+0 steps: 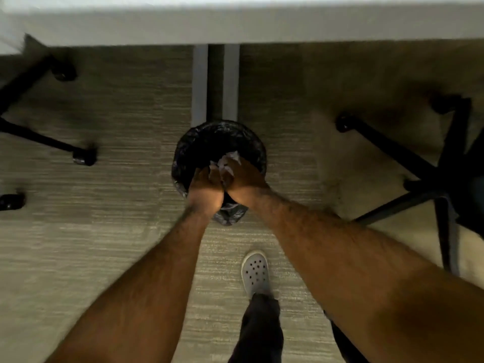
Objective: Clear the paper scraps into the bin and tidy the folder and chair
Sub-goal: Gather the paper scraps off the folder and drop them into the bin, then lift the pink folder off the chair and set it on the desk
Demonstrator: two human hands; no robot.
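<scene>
A grey-beige carpeted floor [117, 231] lies under a white desk [235, 24] seen from above. One round bin [183, 150] with a black liner stands by the desk's two grey legs [199, 85]. Over the bin's mouth, the fingers of two hands press together around a bunch of white paper scraps [227, 163]: the left hand [205, 191] and right hand [245, 183] are cupped side by side, touching. Both bare forearms reach straight down. Two black wheeled chair bases flank the bin, one left [39, 137], one right [432, 176]. One grey clog [255, 271] stands behind the bin.
</scene>
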